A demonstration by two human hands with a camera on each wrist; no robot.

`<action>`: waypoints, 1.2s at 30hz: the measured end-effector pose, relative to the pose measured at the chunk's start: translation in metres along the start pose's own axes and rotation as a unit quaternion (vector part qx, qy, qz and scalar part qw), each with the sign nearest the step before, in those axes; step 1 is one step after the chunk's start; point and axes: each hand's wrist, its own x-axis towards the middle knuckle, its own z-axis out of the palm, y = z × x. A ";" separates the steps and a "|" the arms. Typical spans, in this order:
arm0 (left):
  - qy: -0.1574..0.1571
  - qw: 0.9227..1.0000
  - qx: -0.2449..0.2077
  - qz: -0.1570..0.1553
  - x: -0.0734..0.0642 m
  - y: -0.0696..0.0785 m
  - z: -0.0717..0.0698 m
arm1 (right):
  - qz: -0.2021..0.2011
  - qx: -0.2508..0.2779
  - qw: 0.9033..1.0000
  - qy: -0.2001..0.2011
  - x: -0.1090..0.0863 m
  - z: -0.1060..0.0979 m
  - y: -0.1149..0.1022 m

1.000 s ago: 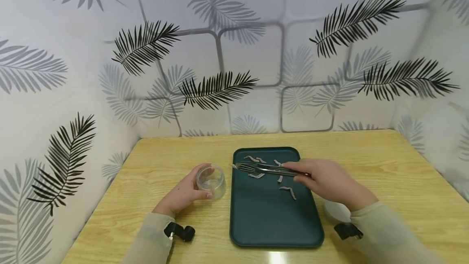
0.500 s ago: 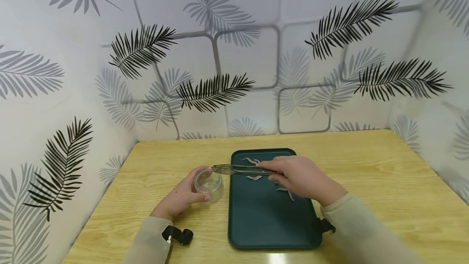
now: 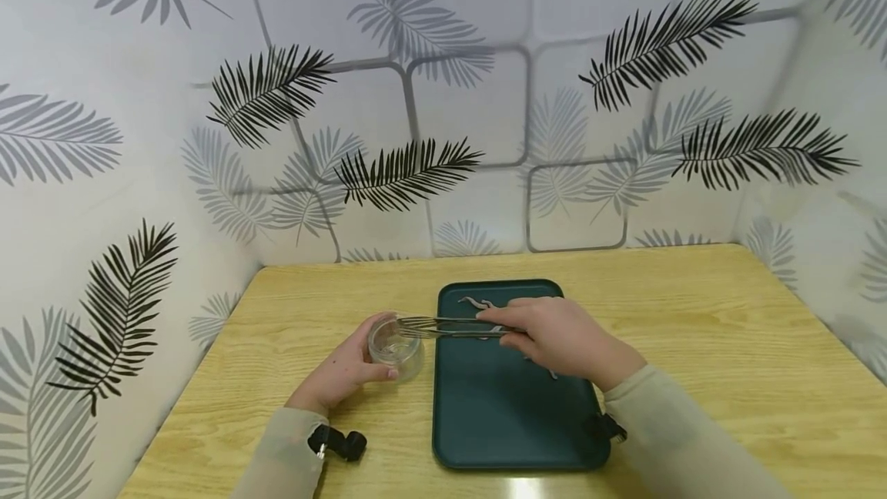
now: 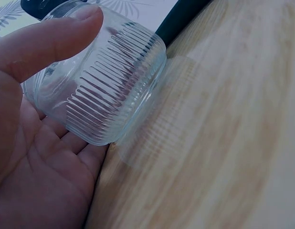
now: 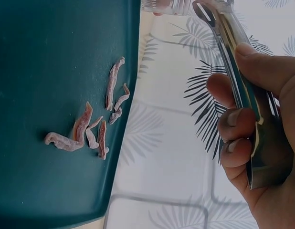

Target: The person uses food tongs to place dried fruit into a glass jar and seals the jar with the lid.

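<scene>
My left hand [image 3: 339,372] wraps around a small clear glass jar [image 3: 407,364] standing on the table left of the tray. In the left wrist view, the thumb lies along the upper part of the ribbed jar [image 4: 111,81], with fingers behind it. Metal tongs [image 3: 457,326] are gripped in my right hand [image 3: 564,337], which reaches across the tray. Their two tips are spread apart at the jar's mouth. Several pale, whitish curled strips [image 5: 113,85] lie on the dark green tray [image 3: 513,422]; my right hand covers some of them in the head view.
The tray's raised rim [image 3: 435,406] is close to the jar's right side. Wood-grain table [image 3: 748,345] extends on both sides, and a leaf-patterned wall [image 3: 478,206] rises behind its far edge. Black camera mounts [image 3: 337,441] sit on both wrists.
My right hand has moved left, carrying the tongs from over the tray to the jar's mouth. The tong tips have spread apart since half a second ago. My left hand keeps its hold.
</scene>
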 end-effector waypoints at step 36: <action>-0.012 1.000 0.013 0.023 -0.001 0.000 -0.002 | 0.131 0.009 0.991 -0.023 -0.049 -0.003 0.060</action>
